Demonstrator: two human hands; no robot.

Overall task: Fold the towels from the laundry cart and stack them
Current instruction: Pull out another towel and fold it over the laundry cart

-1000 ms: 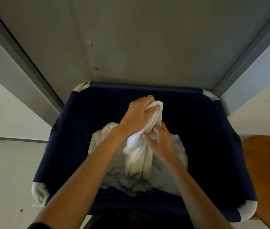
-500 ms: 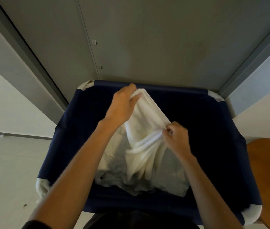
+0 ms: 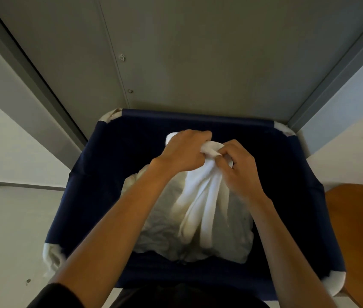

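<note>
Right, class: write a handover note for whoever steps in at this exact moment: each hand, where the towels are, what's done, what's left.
Left hand: grips the bunched top of one white towel.
Right hand: pinches the same towel right beside it.
Towel: lifted, hanging in folds over the blue cart, its lower end reaching the pile of white laundry inside.
Done: one towel picked up; not folded, no stack in view.
Left: spread and fold it, stack it, then the rest of the pile.
</note>
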